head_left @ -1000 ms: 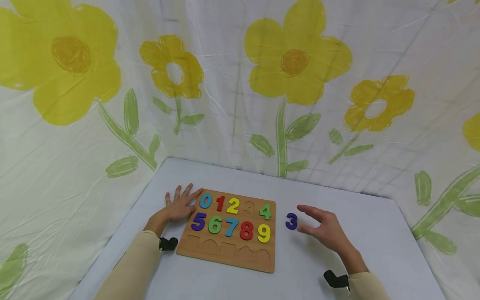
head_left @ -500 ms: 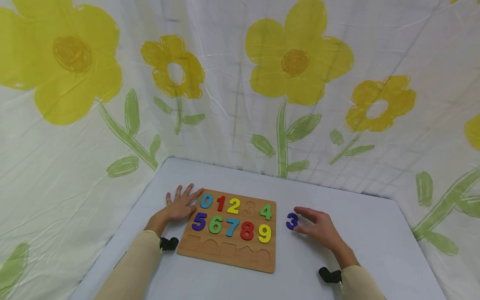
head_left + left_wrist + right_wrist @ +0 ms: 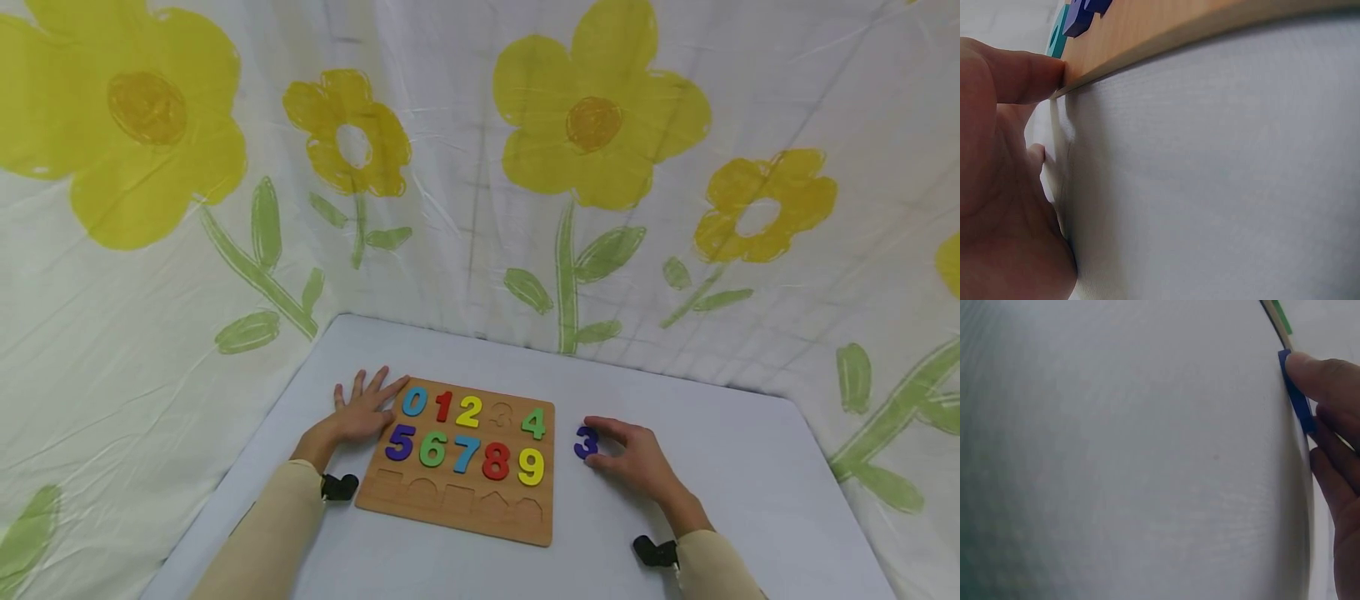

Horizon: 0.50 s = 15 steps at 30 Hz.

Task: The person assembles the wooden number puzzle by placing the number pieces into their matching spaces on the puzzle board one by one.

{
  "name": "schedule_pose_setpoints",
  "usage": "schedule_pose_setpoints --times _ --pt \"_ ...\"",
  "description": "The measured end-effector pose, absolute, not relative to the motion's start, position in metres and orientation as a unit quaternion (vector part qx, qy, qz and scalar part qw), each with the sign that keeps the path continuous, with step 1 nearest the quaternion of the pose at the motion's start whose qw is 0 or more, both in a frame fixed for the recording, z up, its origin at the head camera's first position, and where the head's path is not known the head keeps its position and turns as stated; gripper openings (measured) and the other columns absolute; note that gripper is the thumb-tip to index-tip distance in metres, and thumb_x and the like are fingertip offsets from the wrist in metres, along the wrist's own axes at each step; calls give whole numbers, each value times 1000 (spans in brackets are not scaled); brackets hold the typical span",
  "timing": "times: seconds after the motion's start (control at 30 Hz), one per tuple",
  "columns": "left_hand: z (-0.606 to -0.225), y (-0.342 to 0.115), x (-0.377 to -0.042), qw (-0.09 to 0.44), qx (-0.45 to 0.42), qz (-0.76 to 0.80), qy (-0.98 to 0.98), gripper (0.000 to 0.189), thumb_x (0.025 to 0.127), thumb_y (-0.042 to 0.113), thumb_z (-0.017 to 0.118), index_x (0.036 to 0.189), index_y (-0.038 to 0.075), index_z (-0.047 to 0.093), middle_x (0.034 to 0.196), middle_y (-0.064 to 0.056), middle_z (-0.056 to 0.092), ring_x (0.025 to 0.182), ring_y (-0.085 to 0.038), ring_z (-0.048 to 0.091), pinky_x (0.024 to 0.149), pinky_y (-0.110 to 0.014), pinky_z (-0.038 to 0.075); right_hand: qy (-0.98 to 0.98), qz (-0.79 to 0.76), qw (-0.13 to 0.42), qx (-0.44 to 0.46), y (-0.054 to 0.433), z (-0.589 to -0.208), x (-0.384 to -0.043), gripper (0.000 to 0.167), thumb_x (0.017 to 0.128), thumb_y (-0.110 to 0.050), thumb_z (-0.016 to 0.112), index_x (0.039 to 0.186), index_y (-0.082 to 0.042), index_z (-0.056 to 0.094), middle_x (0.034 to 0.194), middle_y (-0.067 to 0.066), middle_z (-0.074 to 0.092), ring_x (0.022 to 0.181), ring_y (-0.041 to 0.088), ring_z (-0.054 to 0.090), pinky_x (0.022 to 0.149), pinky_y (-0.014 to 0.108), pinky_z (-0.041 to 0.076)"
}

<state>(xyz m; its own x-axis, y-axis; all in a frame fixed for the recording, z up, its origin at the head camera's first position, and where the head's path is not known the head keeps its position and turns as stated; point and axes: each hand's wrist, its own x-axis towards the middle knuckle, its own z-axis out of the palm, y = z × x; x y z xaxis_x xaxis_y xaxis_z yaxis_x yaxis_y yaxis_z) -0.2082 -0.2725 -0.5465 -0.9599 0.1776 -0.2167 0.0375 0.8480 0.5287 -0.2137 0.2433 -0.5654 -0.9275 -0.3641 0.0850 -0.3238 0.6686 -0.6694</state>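
A purple number 3 puzzle piece [image 3: 586, 443] lies on the table just right of the wooden number board [image 3: 480, 527]. My right hand [image 3: 637, 458] pinches it by its far and near ends between finger and thumb. In the right wrist view the thumb [image 3: 1316, 378] presses against the edge of the blue-looking piece [image 3: 1297, 394]. My left hand [image 3: 360, 419] rests spread on the table, with its thumb and index finger touching the board's left edge. In the board, the 3-shaped recess [image 3: 501, 415] holds no piece.
Coloured numbers sit in the board's two upper rows, among them a green 4 [image 3: 533, 424] and a yellow 9 [image 3: 531, 467]. Outlined shape recesses line its near row. A white table [image 3: 645, 387] lies beneath, with a flower-printed curtain [image 3: 450, 250] behind it.
My right hand has moved left to the purple 3, and its finger and thumb have closed on the piece. The left hand and the board stay put.
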Motion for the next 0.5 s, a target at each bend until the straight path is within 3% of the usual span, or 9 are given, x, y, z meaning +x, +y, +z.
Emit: schedule_pose_setpoints --times 0.5 --pt "-544 -272 -206 125 60 276 951 70 105 21 51 172 18 34 183 -26 5 164 -62 -12 121 -85 -16 922 -347 25 -169 241 -561 -212 63 87 -16 93 146 -14 71 147 8 73 142 36 65 116 58 52"
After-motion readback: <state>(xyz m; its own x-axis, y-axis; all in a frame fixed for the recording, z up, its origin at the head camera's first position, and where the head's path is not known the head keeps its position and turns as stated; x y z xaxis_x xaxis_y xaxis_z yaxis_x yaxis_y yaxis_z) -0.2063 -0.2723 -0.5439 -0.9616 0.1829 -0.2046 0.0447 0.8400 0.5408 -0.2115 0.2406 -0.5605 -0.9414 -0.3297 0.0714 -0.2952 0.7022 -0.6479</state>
